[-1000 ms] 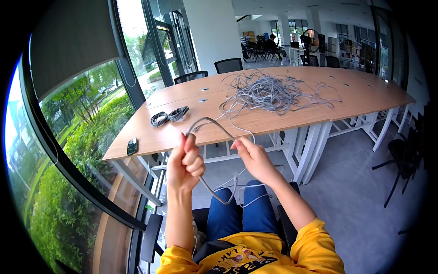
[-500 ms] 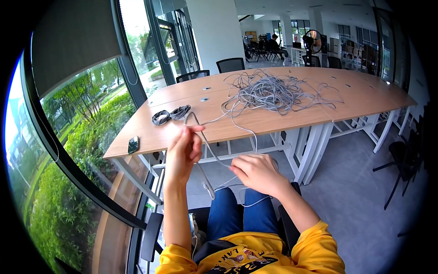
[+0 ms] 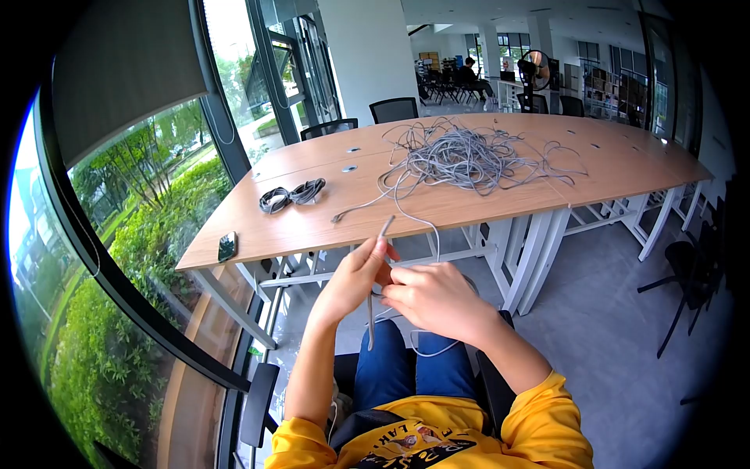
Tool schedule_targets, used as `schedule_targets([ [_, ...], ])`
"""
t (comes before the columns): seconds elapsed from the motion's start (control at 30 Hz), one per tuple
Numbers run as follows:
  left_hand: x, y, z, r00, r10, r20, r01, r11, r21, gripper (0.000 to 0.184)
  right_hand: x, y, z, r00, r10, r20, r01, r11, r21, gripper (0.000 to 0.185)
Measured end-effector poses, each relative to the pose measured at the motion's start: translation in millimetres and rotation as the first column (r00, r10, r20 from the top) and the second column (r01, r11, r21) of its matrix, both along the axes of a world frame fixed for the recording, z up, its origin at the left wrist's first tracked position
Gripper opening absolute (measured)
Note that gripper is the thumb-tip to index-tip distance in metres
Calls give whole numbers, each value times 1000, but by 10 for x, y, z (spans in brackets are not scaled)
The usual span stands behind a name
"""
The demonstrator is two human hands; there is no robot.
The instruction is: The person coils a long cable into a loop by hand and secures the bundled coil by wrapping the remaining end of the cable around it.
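- The grey cable is in the air above the person's lap, just short of the table's near edge; one end sticks up past the left thumb, and a bent length hangs below the hands.
- The left hand grips the cable, pinched between thumb and fingers.
- The right hand is closed on it too, knuckles up, its fingertips against the left hand's fingers; a bit of strand shows behind it.
- A thin loop lies over the jeans, under the hands.
- One strand drops over the table's edge from the pile, a loose grey tangle.
- A plug on a strand from that pile rests on the table, near the edge.
- Left of the plug sits a tied bundle, pinched in the middle.
- The phone lies at the table's near left corner.
- Two black chairs, one at the far side and one left of it, stand beyond the table.
- Farther back are a fan and a seated person.
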State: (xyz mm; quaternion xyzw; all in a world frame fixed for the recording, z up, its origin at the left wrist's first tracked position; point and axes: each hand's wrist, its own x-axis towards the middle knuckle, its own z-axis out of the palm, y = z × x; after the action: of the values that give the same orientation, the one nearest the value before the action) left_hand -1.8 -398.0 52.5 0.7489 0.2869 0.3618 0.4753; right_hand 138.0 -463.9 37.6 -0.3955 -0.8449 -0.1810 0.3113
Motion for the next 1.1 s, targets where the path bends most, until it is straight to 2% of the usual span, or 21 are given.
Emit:
schedule_targets([
  [0.03,20,-36,3,992,71,-105,-64,995,70,35,-8,33,-3,998,24,-52,-23,999,29,15],
  [0.07,64,28,-109,993,102,-58,-82,958,276,35,-12,55,-1,993,49,-103,-43,997,58,20],
  [0.1,58,20,-112,993,103,-58,-83,958,275,35,-12,40,23,993,50,-103,-44,997,58,20],
  [0.17,42,5,-86,1000,25,4,-24,997,-78,35,2,1,96,973,-97,-212,108,993,41,30],
  [0.2,7,-12,-37,998,57,39,-55,997,-61,36,50,33,97,968,-115,-225,128,991,41,37],
  [0.23,-42,21,-5,990,30,135,-15,993,-117,36,130,14,157,961,-106,-257,94,994,-56,34],
  [0.3,-144,97,-4,961,-9,276,70,975,-213,36,251,13,229,883,-93,-459,-69,943,-325,26],
  [0.33,-167,91,14,949,-18,315,109,956,-272,36,291,64,178,813,18,-582,-246,916,-316,18],
  [0.37,-169,84,8,949,-18,315,108,957,-270,36,289,103,145,813,20,-582,-247,917,-314,18],
  [0.43,-164,61,-14,921,-106,374,235,918,-320,36,274,141,101,725,57,-687,-286,931,-225,23],
  [0.57,-135,26,-25,946,-165,279,247,925,-290,34,202,94,124,752,26,-659,-155,978,-138,20],
  [0.63,-111,-32,9,963,-177,205,234,926,-297,34,161,48,171,856,-12,-517,-84,983,-162,20],
  [0.73,-57,-108,31,971,-217,101,233,954,-189,33,122,114,127,857,20,-515,-80,992,-96,21],
  [0.8,-81,-57,-4,948,-286,137,310,926,-215,33,119,77,167,864,8,-504,-64,993,-94,21],
  [0.87,-131,-39,-19,920,-350,175,384,892,-237,33,142,37,209,889,-85,-449,73,996,-45,23],
  [0.9,-159,-39,-26,882,-375,287,449,853,-266,32,167,41,215,889,-86,-449,74,996,-45,23],
  [0.93,-182,-33,-28,831,-391,396,517,807,-287,32,200,48,218,868,-93,-487,33,991,-130,23],
  [0.97,-203,-42,-12,826,-334,454,496,813,-304,33,239,48,214,846,-105,-522,-9,977,-212,23],
  [1.0,-251,-21,-7,797,-342,498,531,790,-307,33,283,69,181,782,-45,-621,-157,951,-267,22],
  [1.03,-296,6,-4,766,-349,540,565,766,-306,34,296,72,164,784,-48,-619,-151,952,-266,22],
  [1.1,-300,45,-49,750,-378,543,592,749,-296,35,290,62,118,647,70,-759,-328,925,-194,18],
])
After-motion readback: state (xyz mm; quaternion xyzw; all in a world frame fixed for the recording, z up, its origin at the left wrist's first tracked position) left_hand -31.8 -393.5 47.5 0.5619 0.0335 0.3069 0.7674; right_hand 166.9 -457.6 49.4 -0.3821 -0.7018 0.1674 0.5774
